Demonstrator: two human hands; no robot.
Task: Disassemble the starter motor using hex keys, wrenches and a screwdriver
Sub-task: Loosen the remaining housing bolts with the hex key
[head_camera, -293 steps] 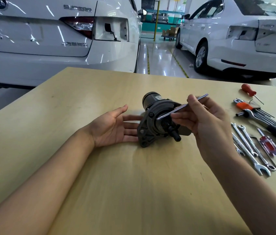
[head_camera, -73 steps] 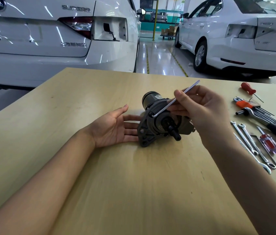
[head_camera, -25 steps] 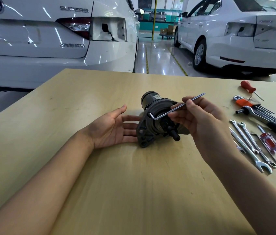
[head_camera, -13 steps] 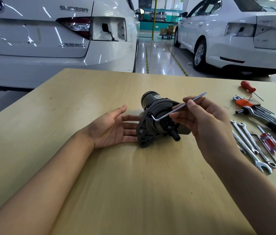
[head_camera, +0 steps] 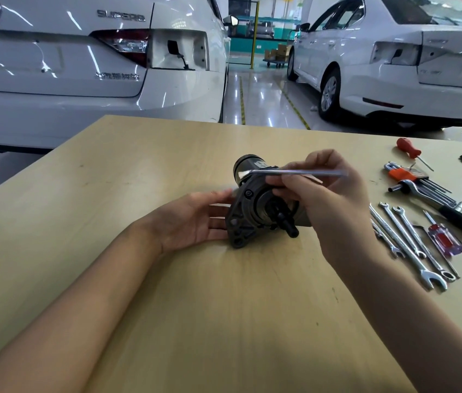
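Observation:
A black starter motor [head_camera: 255,205] lies on its side in the middle of the wooden table [head_camera: 167,321], its nose and shaft pointing toward me. My left hand [head_camera: 195,219] rests flat on the table with straight fingers against the motor's left side. My right hand [head_camera: 329,199] pinches a silver hex key [head_camera: 295,172], which lies almost level above the motor, blurred, its left end over the housing. I cannot tell whether its tip sits in a bolt.
To the right lie several combination wrenches [head_camera: 411,245], a red-handled screwdriver [head_camera: 442,236], a hex key set in an orange holder [head_camera: 411,180], a black-handled ratchet [head_camera: 448,211] and a small red screwdriver [head_camera: 410,150]. Two white cars stand beyond the table's far edge.
The hex key has swung from a slant with its bent end at the motor's face to nearly level above the housing. My right hand rose slightly. The left hand stays put.

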